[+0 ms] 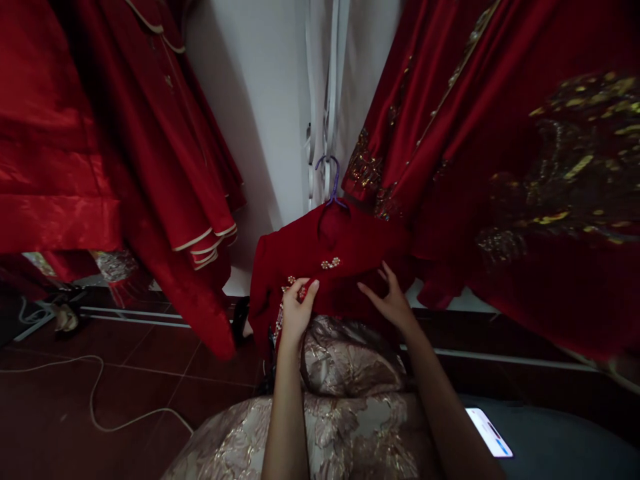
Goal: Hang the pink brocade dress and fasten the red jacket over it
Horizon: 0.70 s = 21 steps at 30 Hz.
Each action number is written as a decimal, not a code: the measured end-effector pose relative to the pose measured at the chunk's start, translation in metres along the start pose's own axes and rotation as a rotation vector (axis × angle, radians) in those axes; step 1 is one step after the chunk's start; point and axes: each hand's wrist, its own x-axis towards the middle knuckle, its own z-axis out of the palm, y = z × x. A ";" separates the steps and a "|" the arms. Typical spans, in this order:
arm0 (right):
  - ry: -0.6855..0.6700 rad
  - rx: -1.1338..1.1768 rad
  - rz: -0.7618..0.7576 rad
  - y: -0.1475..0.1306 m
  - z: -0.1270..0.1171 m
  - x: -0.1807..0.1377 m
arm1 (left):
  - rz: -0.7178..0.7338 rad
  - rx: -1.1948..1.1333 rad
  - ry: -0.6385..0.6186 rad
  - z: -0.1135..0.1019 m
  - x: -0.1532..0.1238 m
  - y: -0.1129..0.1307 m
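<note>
A dark red garment (345, 250) with pearl-like fastenings hangs on a purple hanger (331, 180) in front of me, over my lap. My left hand (296, 308) pinches the garment's left front edge near a beaded fastening, fingers closed on the cloth. My right hand (387, 297) lies on the red cloth at the right with its fingers spread. Both forearms reach up from the bottom of the view, over a beige floral brocade cloth (350, 400).
Red satin gowns hang at the left (165, 153), and a red robe with gold embroidery at the right (525, 167). A white wall (270, 100) stands behind. A lit phone (489, 432) lies at lower right. A white cable (95, 393) runs over the dark tiled floor.
</note>
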 end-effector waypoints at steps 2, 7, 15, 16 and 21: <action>-0.144 -0.122 -0.049 -0.004 -0.004 -0.005 | -0.073 -0.086 -0.068 -0.003 -0.001 -0.002; -0.403 -0.304 -0.101 -0.004 -0.016 -0.008 | -0.257 -0.506 -0.045 -0.009 0.001 -0.005; -0.249 -0.256 -0.139 -0.005 -0.006 -0.004 | -0.179 -0.560 -0.162 0.020 -0.007 -0.003; -0.249 -0.249 -0.142 -0.005 -0.005 -0.003 | -0.186 -0.448 -0.235 0.021 -0.009 -0.006; -0.248 -0.267 -0.180 -0.002 -0.006 -0.003 | -0.172 0.079 -0.396 0.019 -0.014 -0.033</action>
